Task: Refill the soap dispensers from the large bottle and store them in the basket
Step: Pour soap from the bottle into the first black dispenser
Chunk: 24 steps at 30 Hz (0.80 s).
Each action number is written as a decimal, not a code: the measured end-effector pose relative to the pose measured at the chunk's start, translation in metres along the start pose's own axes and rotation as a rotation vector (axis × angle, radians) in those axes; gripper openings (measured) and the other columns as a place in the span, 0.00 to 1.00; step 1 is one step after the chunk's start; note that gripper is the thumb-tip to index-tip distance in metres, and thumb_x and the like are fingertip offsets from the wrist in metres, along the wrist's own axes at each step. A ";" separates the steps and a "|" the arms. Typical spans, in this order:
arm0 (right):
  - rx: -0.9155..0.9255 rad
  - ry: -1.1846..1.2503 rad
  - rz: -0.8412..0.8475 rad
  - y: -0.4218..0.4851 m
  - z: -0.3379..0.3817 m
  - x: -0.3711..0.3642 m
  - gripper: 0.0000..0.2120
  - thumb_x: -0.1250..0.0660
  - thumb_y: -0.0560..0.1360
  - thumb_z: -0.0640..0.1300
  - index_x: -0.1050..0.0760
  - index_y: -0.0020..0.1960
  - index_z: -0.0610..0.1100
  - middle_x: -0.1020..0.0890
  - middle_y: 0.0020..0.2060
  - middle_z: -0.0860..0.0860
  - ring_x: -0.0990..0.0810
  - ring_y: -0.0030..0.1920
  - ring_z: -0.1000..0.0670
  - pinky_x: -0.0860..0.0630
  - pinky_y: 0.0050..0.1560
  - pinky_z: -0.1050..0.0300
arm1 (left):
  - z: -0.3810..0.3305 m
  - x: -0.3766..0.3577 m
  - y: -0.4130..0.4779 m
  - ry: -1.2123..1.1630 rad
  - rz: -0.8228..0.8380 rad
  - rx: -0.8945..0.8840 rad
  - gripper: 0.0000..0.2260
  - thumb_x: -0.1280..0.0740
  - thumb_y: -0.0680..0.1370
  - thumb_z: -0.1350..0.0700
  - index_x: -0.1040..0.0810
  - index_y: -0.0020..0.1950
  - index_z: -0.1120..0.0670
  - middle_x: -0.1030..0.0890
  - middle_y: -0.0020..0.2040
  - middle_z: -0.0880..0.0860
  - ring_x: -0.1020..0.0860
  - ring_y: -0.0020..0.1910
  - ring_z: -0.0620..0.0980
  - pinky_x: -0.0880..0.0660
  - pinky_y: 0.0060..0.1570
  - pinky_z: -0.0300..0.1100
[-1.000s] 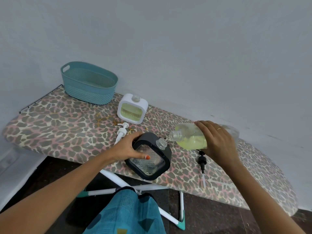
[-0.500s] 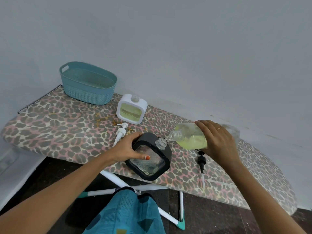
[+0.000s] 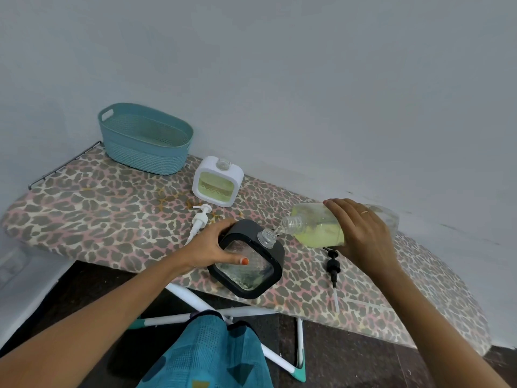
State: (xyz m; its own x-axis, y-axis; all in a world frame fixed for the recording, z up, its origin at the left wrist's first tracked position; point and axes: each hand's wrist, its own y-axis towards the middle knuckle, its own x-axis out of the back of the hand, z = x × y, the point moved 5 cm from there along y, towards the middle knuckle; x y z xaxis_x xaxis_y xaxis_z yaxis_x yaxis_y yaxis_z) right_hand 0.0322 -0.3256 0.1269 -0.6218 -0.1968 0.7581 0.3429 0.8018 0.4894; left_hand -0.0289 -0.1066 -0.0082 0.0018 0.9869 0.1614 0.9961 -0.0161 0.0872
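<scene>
Ironing board [image 3: 112,219] unchanged: left grip [image 3: 212,247] still clasps black dispenser [image 3: 251,273], right grip [image 3: 361,233] still holds large bottle [image 3: 316,228]

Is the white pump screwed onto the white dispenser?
No, the white pump lies on the ironing board, apart from the white dispenser, whose neck is open.

No legible text or labels.

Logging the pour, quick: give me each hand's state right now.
Left hand: grips the black dispenser.
Right hand: holds the large bottle, tilted towards the dispenser's neck.
</scene>
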 end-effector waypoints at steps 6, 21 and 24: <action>0.006 -0.007 -0.010 0.001 0.000 0.002 0.34 0.16 0.50 0.43 0.21 0.53 0.36 0.17 0.48 0.42 0.17 0.47 0.42 0.21 0.44 0.51 | 0.002 -0.001 0.001 -0.010 -0.002 -0.014 0.24 0.23 0.63 0.59 0.27 0.56 0.48 0.21 0.54 0.46 0.23 0.53 0.38 0.28 0.53 0.28; 0.006 -0.013 0.006 0.001 -0.002 0.005 0.33 0.16 0.50 0.40 0.21 0.53 0.36 0.17 0.48 0.42 0.17 0.47 0.42 0.20 0.44 0.51 | 0.003 -0.004 0.002 -0.021 -0.009 -0.030 0.28 0.21 0.59 0.47 0.27 0.56 0.46 0.21 0.55 0.47 0.23 0.54 0.41 0.27 0.56 0.32; 0.004 -0.016 0.006 0.002 -0.002 0.006 0.33 0.16 0.50 0.39 0.21 0.54 0.36 0.17 0.48 0.42 0.17 0.47 0.42 0.20 0.44 0.51 | 0.001 -0.004 0.001 -0.039 -0.008 -0.037 0.31 0.23 0.56 0.40 0.27 0.56 0.45 0.21 0.54 0.45 0.23 0.54 0.39 0.28 0.55 0.30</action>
State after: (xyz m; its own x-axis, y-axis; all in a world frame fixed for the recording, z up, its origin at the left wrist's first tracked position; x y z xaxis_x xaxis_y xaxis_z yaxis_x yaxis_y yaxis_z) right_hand 0.0304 -0.3264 0.1327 -0.6312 -0.1832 0.7536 0.3435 0.8052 0.4834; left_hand -0.0282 -0.1106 -0.0097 -0.0024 0.9925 0.1224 0.9921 -0.0130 0.1247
